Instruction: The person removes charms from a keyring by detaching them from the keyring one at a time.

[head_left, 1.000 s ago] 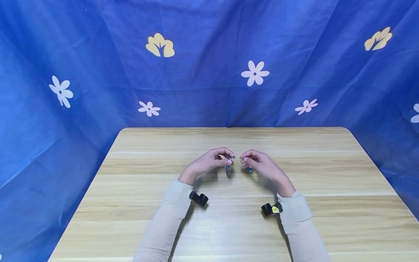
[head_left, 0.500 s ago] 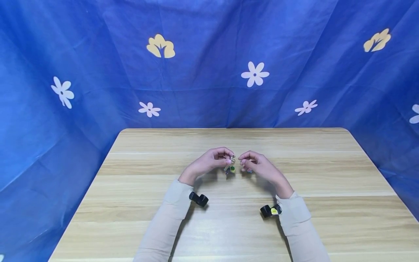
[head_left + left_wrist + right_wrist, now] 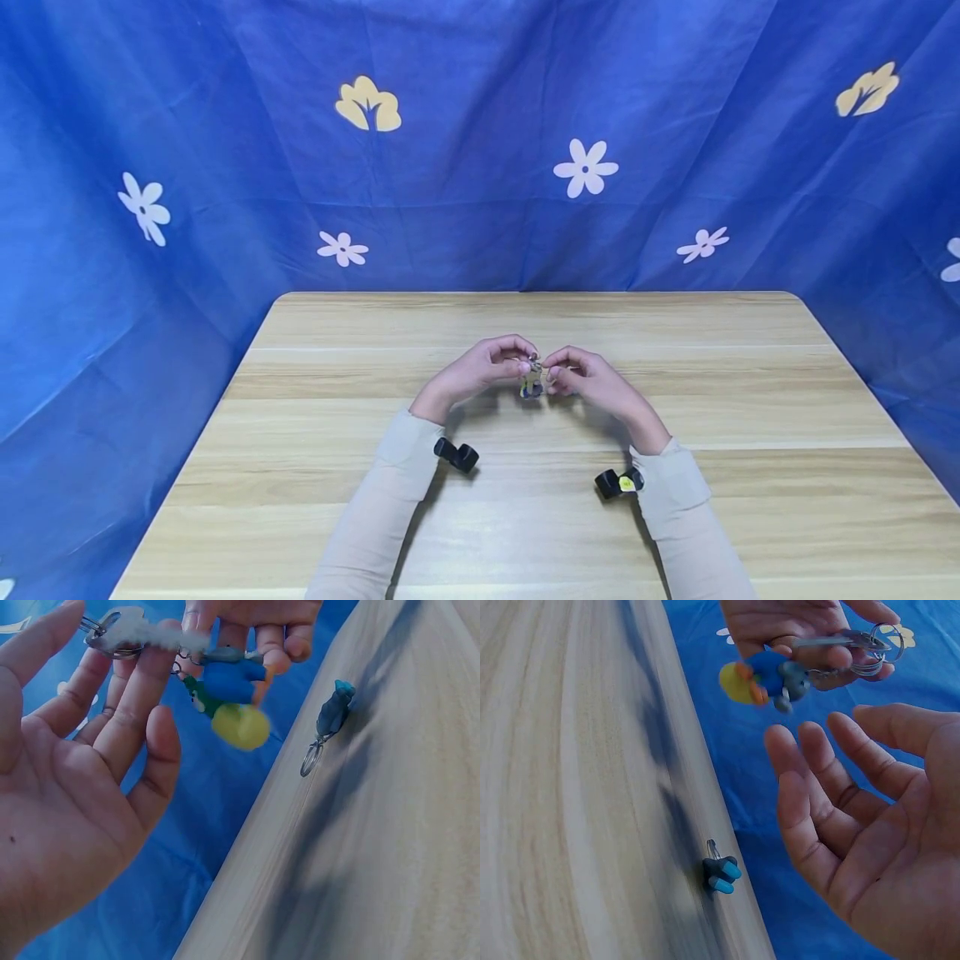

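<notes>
My left hand (image 3: 480, 371) pinches a key ring above the table. From it hang a silver key (image 3: 124, 634) and two small figure charms: a blue charm (image 3: 767, 669) with a grey head and orange feet, and a green and yellow charm (image 3: 241, 726). In the right wrist view the split rings (image 3: 889, 643) show at the left fingertips. My right hand (image 3: 877, 825) is close beside the charms, fingers loosely bent and apart, nothing visible between them. Below it on the table lies a teal and grey charm (image 3: 334, 712) with its own metal ring (image 3: 311, 759).
The light wooden table (image 3: 525, 517) spreads around both hands. A blue curtain (image 3: 450, 167) with flower and tree prints hangs behind and at the sides. A small black camera (image 3: 459, 457) sits on the left wrist, another black camera (image 3: 611, 483) on the right.
The right hand has shifted slightly left, closing the gap to the left fingertips. The key and charms under the left hand have swung and turned. The left hand stays nearly in place.
</notes>
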`<act>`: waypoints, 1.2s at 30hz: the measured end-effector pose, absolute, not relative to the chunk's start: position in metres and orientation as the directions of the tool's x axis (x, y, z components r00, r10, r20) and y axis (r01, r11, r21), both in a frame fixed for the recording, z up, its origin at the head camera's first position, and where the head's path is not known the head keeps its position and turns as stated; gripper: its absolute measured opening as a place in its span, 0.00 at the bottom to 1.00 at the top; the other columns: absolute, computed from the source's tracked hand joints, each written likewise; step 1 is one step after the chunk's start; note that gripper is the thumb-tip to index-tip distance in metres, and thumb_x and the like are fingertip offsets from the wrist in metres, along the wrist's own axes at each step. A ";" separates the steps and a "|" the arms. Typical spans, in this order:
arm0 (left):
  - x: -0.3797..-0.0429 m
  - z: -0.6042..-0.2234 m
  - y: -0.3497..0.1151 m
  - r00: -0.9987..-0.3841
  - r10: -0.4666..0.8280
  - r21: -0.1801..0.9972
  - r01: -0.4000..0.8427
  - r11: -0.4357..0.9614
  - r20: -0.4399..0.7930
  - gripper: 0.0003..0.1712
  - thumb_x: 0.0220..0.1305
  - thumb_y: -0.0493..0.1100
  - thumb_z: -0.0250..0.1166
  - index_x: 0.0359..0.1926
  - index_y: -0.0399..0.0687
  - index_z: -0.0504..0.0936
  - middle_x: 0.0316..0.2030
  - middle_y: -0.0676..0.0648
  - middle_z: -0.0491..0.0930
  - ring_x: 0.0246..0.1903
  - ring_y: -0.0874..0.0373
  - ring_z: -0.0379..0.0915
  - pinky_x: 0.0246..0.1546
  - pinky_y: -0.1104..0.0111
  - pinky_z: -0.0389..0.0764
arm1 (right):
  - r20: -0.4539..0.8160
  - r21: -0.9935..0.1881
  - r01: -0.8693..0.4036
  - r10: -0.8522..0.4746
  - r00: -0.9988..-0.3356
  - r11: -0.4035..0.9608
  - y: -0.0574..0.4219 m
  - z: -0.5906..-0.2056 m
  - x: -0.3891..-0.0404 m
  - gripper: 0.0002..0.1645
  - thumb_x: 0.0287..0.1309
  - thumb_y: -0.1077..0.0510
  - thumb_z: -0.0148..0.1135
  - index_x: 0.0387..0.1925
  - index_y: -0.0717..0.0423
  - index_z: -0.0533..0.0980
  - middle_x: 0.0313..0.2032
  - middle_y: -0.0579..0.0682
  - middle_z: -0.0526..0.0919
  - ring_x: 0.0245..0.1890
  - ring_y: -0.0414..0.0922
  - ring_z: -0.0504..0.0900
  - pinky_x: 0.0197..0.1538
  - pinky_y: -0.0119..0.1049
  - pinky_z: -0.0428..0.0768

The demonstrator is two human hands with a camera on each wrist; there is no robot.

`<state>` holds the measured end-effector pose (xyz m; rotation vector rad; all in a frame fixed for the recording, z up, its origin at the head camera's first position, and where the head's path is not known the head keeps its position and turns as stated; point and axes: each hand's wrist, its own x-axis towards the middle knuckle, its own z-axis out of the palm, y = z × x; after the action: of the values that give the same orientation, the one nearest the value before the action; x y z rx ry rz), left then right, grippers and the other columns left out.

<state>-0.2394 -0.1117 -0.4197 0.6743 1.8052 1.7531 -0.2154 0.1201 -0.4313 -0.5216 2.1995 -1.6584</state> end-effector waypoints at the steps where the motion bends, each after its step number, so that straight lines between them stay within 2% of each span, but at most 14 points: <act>1: -0.240 -0.420 -0.112 -0.733 0.680 1.000 -0.007 0.030 -0.025 0.20 0.63 0.35 0.59 0.54 0.30 0.70 0.40 0.54 0.78 0.40 0.63 0.77 0.55 0.59 0.78 | -0.043 -0.962 -0.094 -0.479 -0.877 0.258 0.120 -0.432 -0.215 0.18 0.68 0.62 0.50 0.54 0.70 0.71 0.42 0.65 0.81 0.40 0.55 0.83 0.49 0.49 0.82; 6: -0.241 -0.421 -0.113 -0.720 0.694 1.000 -0.003 -0.007 0.003 0.20 0.63 0.34 0.58 0.54 0.28 0.69 0.39 0.55 0.79 0.41 0.63 0.77 0.53 0.65 0.79 | -0.041 -0.957 -0.103 -0.474 -0.880 0.273 0.120 -0.432 -0.216 0.17 0.68 0.61 0.50 0.52 0.69 0.72 0.41 0.65 0.81 0.42 0.58 0.81 0.49 0.50 0.82; 10: -0.241 -0.421 -0.113 -0.719 0.695 1.000 -0.005 -0.029 0.016 0.19 0.62 0.36 0.59 0.52 0.30 0.71 0.39 0.55 0.79 0.41 0.63 0.77 0.51 0.68 0.79 | -0.031 -0.957 -0.109 -0.466 -0.884 0.269 0.121 -0.432 -0.217 0.17 0.68 0.61 0.50 0.52 0.69 0.73 0.41 0.68 0.80 0.41 0.58 0.80 0.47 0.49 0.82; 15: -0.243 -0.423 -0.113 -0.720 0.693 0.998 -0.014 -0.059 0.031 0.17 0.58 0.41 0.64 0.47 0.39 0.75 0.38 0.54 0.80 0.42 0.62 0.78 0.57 0.57 0.77 | -0.006 -0.958 -0.128 -0.465 -0.885 0.257 0.121 -0.435 -0.219 0.17 0.67 0.61 0.51 0.52 0.68 0.73 0.43 0.66 0.81 0.43 0.60 0.80 0.48 0.45 0.82; 18: -0.242 -0.423 -0.113 -0.718 0.695 0.997 -0.018 -0.077 0.041 0.15 0.58 0.42 0.64 0.45 0.44 0.76 0.38 0.54 0.81 0.41 0.63 0.78 0.57 0.59 0.77 | -0.011 -0.959 -0.124 -0.470 -0.882 0.254 0.121 -0.436 -0.219 0.18 0.66 0.61 0.51 0.53 0.67 0.72 0.44 0.63 0.82 0.46 0.61 0.80 0.50 0.40 0.81; 22: -0.240 -0.420 -0.113 -0.700 0.711 0.994 -0.013 -0.110 0.069 0.11 0.58 0.40 0.61 0.44 0.47 0.76 0.37 0.56 0.80 0.40 0.65 0.77 0.51 0.68 0.77 | -0.009 -0.964 -0.124 -0.499 -0.867 0.234 0.120 -0.436 -0.219 0.19 0.66 0.61 0.51 0.56 0.66 0.70 0.48 0.63 0.81 0.47 0.56 0.82 0.53 0.37 0.79; 28: -0.238 -0.418 -0.112 -0.664 0.742 0.987 -0.036 -0.158 0.094 0.10 0.57 0.35 0.56 0.40 0.50 0.76 0.37 0.55 0.79 0.39 0.65 0.76 0.48 0.73 0.77 | 0.002 -0.971 -0.134 -0.553 -0.833 0.198 0.117 -0.437 -0.218 0.22 0.68 0.59 0.51 0.59 0.65 0.68 0.52 0.65 0.79 0.48 0.43 0.82 0.56 0.38 0.79; 36: -0.237 -0.418 -0.113 -0.632 0.767 0.979 -0.061 -0.196 0.114 0.12 0.58 0.33 0.54 0.41 0.50 0.76 0.37 0.55 0.80 0.40 0.63 0.76 0.47 0.73 0.77 | 0.007 -0.972 -0.145 -0.590 -0.808 0.187 0.117 -0.441 -0.219 0.20 0.71 0.59 0.46 0.58 0.67 0.70 0.52 0.64 0.78 0.49 0.39 0.81 0.56 0.35 0.79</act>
<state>-0.2369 -0.1132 -0.4179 0.8359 1.4979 1.8833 -0.2189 0.1171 -0.4414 -0.6916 2.1001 -1.6542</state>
